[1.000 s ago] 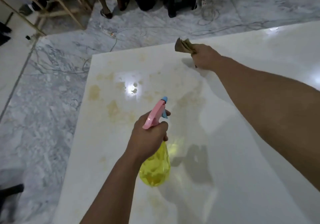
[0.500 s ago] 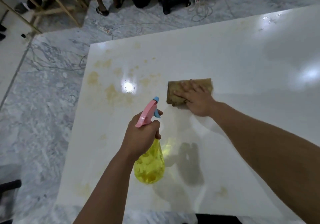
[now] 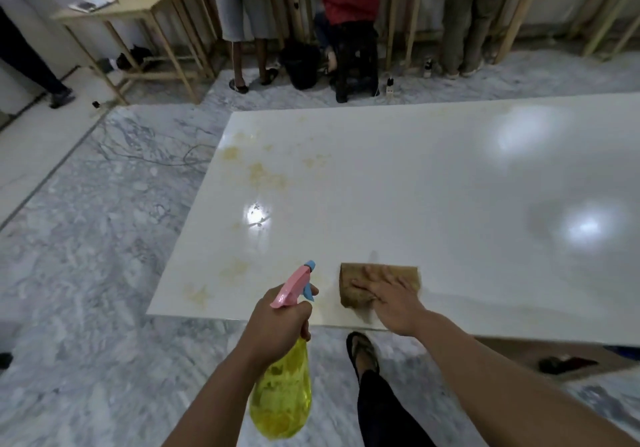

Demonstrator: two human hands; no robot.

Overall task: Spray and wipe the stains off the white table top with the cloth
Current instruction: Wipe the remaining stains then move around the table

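1. The right hand [image 3: 389, 303] lies flat, fingers spread, pressing the brown cloth [image 3: 360, 285] against the table [image 3: 433, 187] by its near edge.
2. The left hand [image 3: 277, 325] is wrapped tight around the spray bottle [image 3: 282, 394], held off the table's near edge.
3. Yellowish stains [image 3: 263, 173] mark the far-left corner; glare hides some.

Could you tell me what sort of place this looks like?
Probably an indoor workshop or shared work hall: a large white table top on a grey marble floor, bare wooden frames along the wall, and several people standing there.
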